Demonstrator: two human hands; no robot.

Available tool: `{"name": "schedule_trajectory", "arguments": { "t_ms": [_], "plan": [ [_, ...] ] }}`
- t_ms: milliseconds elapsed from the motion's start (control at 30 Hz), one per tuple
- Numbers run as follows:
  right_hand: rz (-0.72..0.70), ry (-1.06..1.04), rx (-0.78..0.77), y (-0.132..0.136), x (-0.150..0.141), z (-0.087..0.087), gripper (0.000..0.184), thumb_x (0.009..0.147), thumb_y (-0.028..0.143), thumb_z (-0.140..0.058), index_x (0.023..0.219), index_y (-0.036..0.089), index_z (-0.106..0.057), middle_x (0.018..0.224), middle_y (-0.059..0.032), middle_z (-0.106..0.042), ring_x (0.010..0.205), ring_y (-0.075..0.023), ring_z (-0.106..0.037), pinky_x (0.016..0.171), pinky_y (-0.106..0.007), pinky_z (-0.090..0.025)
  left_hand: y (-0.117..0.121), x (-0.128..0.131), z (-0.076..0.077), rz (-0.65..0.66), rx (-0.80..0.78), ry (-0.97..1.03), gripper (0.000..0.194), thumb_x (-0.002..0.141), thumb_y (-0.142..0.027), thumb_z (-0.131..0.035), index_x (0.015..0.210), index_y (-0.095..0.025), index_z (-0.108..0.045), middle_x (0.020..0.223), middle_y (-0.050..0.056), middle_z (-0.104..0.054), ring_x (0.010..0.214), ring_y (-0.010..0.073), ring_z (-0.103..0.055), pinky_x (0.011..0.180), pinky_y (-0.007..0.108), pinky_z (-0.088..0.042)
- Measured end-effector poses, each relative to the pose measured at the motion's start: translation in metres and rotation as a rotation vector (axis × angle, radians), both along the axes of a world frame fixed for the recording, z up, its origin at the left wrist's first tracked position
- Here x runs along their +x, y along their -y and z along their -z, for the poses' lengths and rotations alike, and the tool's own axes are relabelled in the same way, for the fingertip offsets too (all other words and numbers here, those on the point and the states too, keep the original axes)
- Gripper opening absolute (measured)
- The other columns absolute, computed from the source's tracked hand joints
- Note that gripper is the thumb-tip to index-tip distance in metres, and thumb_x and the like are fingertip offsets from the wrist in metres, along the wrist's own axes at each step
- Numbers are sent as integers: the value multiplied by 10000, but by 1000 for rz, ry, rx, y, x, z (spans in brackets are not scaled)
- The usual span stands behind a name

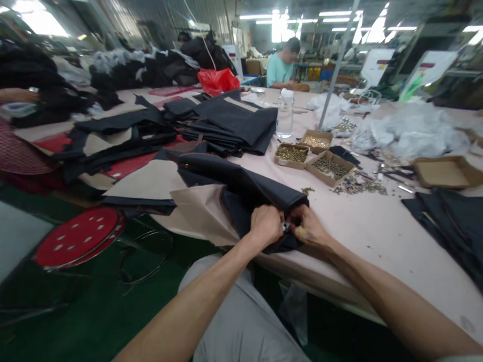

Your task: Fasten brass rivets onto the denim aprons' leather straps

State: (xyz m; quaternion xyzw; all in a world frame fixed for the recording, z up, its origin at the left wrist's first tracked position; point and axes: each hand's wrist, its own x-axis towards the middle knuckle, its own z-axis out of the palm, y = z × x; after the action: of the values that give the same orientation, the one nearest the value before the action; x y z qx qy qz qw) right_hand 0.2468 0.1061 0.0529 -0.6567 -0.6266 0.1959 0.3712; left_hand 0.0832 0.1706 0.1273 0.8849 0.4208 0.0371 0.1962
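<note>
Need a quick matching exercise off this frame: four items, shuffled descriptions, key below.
1. stool
2. bottle
3. folded dark fabric
4. three clustered cardboard boxes

A. held by the left hand and right hand
B. containing many small pieces
C. round red seat with pale spots
D. clear, standing upright

Pairs: 1-C, 2-D, 3-A, 4-B

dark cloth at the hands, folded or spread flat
Folded, not flat: the dark cloth rises in a curved fold, its end between the left hand and right hand.
</note>
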Motion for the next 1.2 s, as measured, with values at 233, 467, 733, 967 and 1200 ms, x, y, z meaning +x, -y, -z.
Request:
{"name": "schedule_trajectory", "arguments": {
  "t_ms": [233,467,733,967,1200],
  "plan": [
    [-84,19,81,-1,7,-4,89,666,185,-710,745,213,-742,828,-53,-728,888,-263,-629,799,-358,-497,2,-13,18,257,209,-28,241,852,-170,-575,973,-157,-782,988,164,-758,1000,324,-713,903,403,-548],
    [-64,-263,-7,-2,88,-21,271,740,396,-709,875,169,-771,791,-44,-744,716,-199,-666,679,-296,-513,-3,-32,48,148,159,213,226,904,-253,-628,1073,-241,-777,1146,49,-763,1119,263,-680,1049,378,-499],
    [541,58,29,-3,172,-5,275,740,381,-622,848,163,-752,735,-61,-707,682,-217,-620,648,-310,-467,-3,-34,44,185,77,175,263,921,-249,-582,1124,-257,-749,1165,26,-759,1078,240,-692,1059,359,-488],
    [644,268,-140,-19,177,-1,163,693,236,-672,795,190,-790,768,-106,-753,806,-265,-705,773,-317,-515,-7,-34,43,182,11,204,290,887,-242,-601,1129,-283,-755,1126,-7,-763,994,208,-686,1043,309,-493],
    [670,342,-231,-16,193,-2,297,647,163,-652,887,176,-825,844,-128,-776,918,-310,-728,844,-337,-526,-3,-34,49,163,23,213,285,903,-250,-594,1138,-276,-753,1220,-7,-752,1201,231,-649,1150,325,-436]
  ]
}}
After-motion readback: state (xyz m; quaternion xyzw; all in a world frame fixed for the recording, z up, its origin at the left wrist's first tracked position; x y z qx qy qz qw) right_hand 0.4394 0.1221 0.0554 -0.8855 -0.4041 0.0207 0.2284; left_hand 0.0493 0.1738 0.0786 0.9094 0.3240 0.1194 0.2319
